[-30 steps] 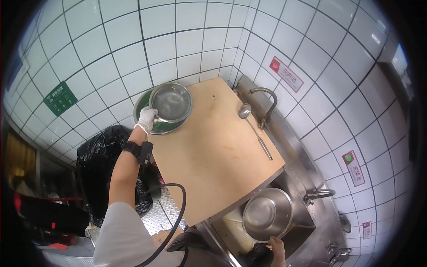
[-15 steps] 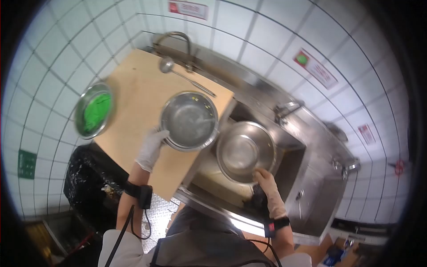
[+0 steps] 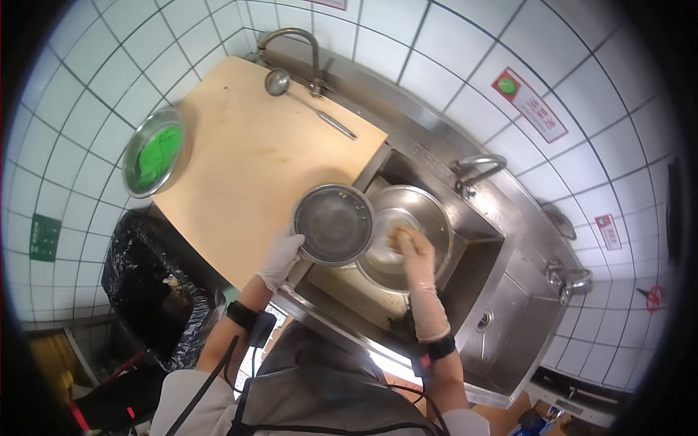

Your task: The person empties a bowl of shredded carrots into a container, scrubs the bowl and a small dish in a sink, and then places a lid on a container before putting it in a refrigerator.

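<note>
A gloved left hand, my left hand [image 3: 283,259], grips the lower left rim of a metal bowl [image 3: 334,224] that has small yellow bits near its far rim. This bowl is over the sink's left edge and overlaps a wider steel basin [image 3: 429,211] in the sink. My right hand [image 3: 413,243], also gloved, is over that basin with its fingers curled together. What those fingers hold, if anything, is too blurred to make out.
On the wooden board [image 3: 240,160] lie a ladle [image 3: 320,114] and a metal bowl [image 3: 131,163] with green contents. Taps [image 3: 483,171] stand behind the steel sinks [image 3: 502,327]. A black-lined bin [image 3: 145,291] is at the left.
The held bowl has moved right and nearer, off the board towards the basin. My right hand has gone from the basin's near rim to over its middle. The view has shifted slightly.
</note>
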A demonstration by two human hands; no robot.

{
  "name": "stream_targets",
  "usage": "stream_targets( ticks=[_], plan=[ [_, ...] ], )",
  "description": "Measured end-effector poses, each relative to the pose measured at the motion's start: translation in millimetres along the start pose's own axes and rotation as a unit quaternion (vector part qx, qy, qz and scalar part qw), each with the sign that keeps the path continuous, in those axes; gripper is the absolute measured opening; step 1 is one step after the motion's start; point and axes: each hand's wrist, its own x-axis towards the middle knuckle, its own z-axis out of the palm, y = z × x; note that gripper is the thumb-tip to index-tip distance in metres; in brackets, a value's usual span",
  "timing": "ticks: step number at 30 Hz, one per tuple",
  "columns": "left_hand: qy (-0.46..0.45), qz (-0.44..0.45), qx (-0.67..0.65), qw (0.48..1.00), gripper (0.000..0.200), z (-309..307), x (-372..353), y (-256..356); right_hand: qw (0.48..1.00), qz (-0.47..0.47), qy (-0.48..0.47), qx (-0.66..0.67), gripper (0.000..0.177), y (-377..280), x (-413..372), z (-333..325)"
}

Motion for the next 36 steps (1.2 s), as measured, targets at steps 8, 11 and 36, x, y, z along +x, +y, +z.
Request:
stream_targets(
  ticks=[8, 11, 36],
  plan=[
    [0.155, -0.049, 0.147, 0.976, 0.022, -66, 16, 40, 0.988, 0.002, -0.152, -0.034, 0.04, 53, 97, 168],
    [0.393, 0.28, 0.497, 0.721, 0.025, -58, 28, 41, 0.991, 0.009, -0.096, -0.094, 0.043, 85, 117, 204],
    [0.036, -0.084, -0.27, 0.959, 0.031, 6, 58, 74, 0.978, -0.063, -0.033, -0.196, 0.051, 43, 97, 247]
  ],
)
